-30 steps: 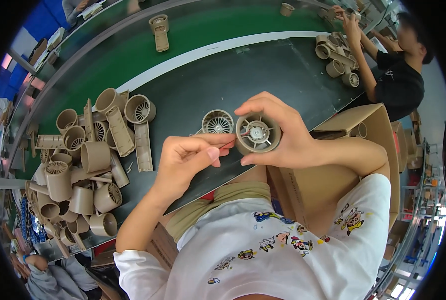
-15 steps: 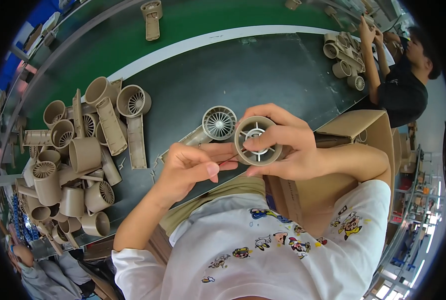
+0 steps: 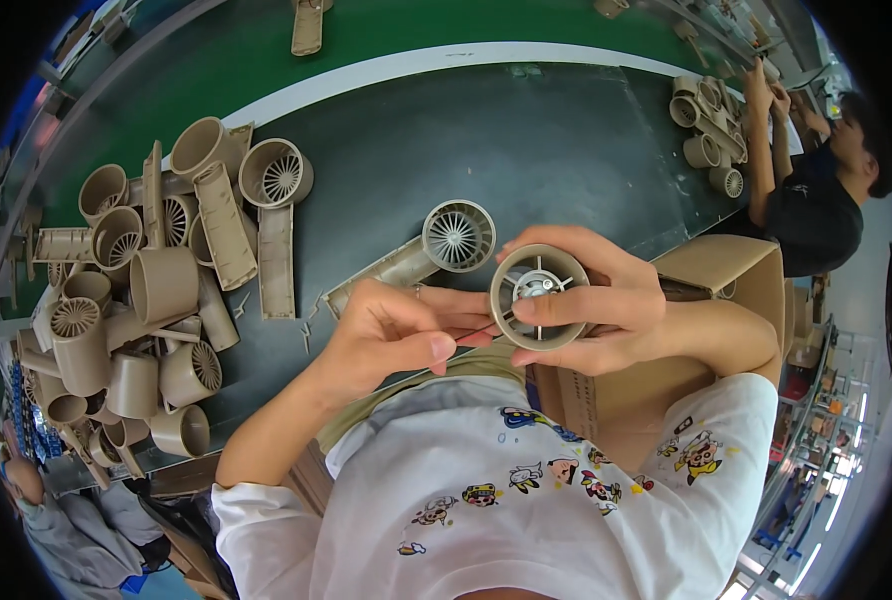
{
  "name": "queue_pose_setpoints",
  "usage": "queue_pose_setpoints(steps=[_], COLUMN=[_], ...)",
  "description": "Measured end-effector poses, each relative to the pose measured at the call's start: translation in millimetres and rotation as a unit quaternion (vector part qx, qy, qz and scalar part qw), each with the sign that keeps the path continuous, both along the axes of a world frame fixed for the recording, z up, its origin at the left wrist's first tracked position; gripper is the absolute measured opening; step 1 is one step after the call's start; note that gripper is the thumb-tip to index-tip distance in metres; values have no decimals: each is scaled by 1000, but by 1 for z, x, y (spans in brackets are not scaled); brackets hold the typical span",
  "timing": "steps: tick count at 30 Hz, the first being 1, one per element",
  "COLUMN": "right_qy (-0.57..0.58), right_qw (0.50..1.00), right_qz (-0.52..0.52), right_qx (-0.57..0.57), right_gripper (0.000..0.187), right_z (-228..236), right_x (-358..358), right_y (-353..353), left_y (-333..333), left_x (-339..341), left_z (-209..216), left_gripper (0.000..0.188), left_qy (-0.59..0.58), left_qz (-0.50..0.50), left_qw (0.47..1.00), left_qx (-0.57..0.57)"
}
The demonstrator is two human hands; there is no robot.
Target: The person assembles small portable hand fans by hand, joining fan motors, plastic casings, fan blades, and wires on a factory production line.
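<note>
Gripping the hubbed beige housing (image 3: 536, 283) above the worktop's (image 3: 376, 160) near edge, the right hand (image 3: 621, 302) steadies it; the left hand (image 3: 378, 330) pinches a thin wire (image 3: 472, 333). Light, even tension should protect it.

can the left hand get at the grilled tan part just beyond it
Probably yes: nothing visible stands between the left hand and the grilled tan part, though that hand pinches a thin wire.

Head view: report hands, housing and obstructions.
Left hand pinching thin wire. Right hand gripping beige cylindrical housing. Grille-bottomed housing close beyond, on dark table.
</note>
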State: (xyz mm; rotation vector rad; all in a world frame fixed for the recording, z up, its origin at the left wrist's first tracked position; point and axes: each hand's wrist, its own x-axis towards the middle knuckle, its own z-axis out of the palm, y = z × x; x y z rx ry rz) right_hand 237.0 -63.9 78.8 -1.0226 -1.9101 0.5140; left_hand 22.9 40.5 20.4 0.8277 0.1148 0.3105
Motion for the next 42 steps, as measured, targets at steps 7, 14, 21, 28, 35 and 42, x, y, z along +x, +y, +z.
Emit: queue_pose_setpoints(steps=[7, 14, 21, 28, 35, 42], right_qy=[-128, -332, -403, -381, -342, -295], right_qw=[988, 916, 892, 913, 921, 951], right_qz=[-38, -36, -59, 28, 72, 66], right_qx=[74, 224, 197, 143, 171, 60], right_gripper=[30, 29, 29, 34, 30, 34], right_z=[-1, 2, 6, 7, 0, -9], right_x=[-4, 3, 16, 14, 11, 16], right_y=[1, 9, 20, 33, 43, 37], left_y=[-8, -9, 3, 5, 6, 1], left_x=[-2, -1, -7, -5, 2, 14], left_z=[2, -10, -8, -20, -23, -25], left_gripper=[22, 22, 51, 42, 32, 18], left_qy=[72, 90, 314, 261, 193, 175], left_qz=[45, 350, 185, 242, 265, 264], left_qw=[990, 598, 591, 586, 616, 628], left_qx=[112, 715, 720, 728, 716, 711])
